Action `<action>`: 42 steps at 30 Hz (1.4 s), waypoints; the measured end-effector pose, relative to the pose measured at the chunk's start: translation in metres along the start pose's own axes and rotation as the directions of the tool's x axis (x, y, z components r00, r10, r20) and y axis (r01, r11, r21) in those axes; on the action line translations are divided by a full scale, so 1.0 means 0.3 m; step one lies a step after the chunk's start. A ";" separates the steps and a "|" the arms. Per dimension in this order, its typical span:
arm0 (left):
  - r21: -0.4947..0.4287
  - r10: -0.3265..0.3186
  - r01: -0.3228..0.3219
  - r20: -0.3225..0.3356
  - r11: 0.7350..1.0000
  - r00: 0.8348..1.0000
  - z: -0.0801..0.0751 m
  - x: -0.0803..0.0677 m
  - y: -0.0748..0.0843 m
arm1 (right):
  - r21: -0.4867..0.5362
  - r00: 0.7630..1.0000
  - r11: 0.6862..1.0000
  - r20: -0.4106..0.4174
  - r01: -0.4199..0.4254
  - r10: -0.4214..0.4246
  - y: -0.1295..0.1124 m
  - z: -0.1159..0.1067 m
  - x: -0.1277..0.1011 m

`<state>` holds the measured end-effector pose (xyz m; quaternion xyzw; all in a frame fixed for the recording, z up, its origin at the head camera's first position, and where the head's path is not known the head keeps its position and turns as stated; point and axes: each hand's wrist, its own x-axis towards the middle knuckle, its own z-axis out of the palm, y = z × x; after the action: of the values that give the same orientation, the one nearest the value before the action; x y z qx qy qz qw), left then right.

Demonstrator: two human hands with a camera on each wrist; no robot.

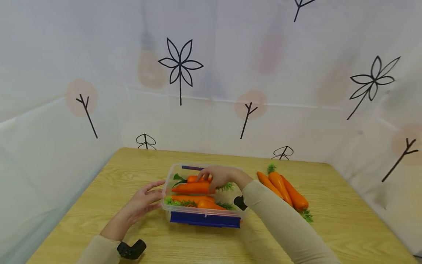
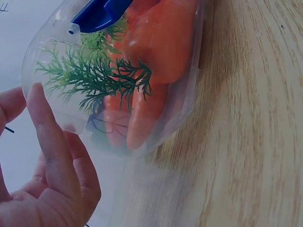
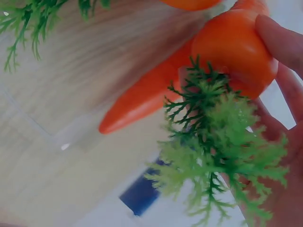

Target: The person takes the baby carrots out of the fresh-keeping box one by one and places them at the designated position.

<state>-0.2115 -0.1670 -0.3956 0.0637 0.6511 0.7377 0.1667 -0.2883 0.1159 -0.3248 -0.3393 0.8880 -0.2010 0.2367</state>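
A clear plastic box point(image 1: 197, 209) with blue latches point(image 1: 205, 220) stands on the table, several toy carrots point(image 1: 211, 205) with green tops lying inside. My right hand point(image 1: 222, 176) reaches into it and grips an orange carrot point(image 1: 193, 188), fingers on one side and thumb on the other. The right wrist view shows that carrot's thick end point(image 3: 236, 49) and feathery green top point(image 3: 227, 142) close up. Against the box's left end, my left hand point(image 1: 142, 203) rests its extended fingertips near the rim. Through the wall, the left wrist view shows green fronds point(image 2: 104, 80) and carrots point(image 2: 161, 42).
Several more carrots point(image 1: 280, 187) lie together on the wooden table point(image 1: 138, 165), right of the box and beside my right forearm. A white patterned cloth point(image 1: 211, 121) hangs behind the table and along both sides.
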 end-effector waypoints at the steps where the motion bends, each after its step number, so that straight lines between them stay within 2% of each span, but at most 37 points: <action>1: -0.001 -0.001 0.001 0.001 1.000 1.000 -0.001 0.000 0.000 | -0.001 1.000 1.000 -0.009 0.004 -0.004 -0.003 -0.004 -0.006; 12: 0.008 0.003 -0.003 0.007 1.000 1.000 -0.009 0.000 -0.005 | -0.007 0.987 0.991 -0.087 0.137 -0.137 -0.041 -0.041 -0.088; 22: 0.009 0.010 -0.010 0.009 1.000 1.000 -0.007 -0.001 -0.005 | -0.024 0.944 0.965 -0.201 0.261 -0.261 -0.041 -0.049 -0.178; 27: 0.001 0.006 -0.006 0.009 1.000 1.000 -0.006 0.001 -0.004 | 0.013 0.925 0.959 -0.267 0.285 -0.271 -0.027 -0.029 -0.221; 32: 0.004 0.007 -0.007 0.008 1.000 1.000 -0.006 0.001 -0.005 | -0.038 0.888 0.955 -0.361 0.293 -0.286 -0.006 0.004 -0.259; 35: 0.003 0.009 -0.009 0.008 1.000 1.000 -0.006 0.001 -0.005 | -0.058 0.865 0.958 -0.419 0.280 -0.278 0.005 0.024 -0.283; 42: -0.008 0.003 -0.003 -0.001 1.000 1.000 -0.003 0.001 -0.005 | -0.022 0.825 0.970 -0.521 0.243 -0.219 0.031 0.054 -0.332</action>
<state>-0.2118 -0.1678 -0.3972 0.0637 0.6481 0.7406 0.1656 -0.2184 0.1887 -0.3143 -0.3719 0.8663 -0.3321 -0.0300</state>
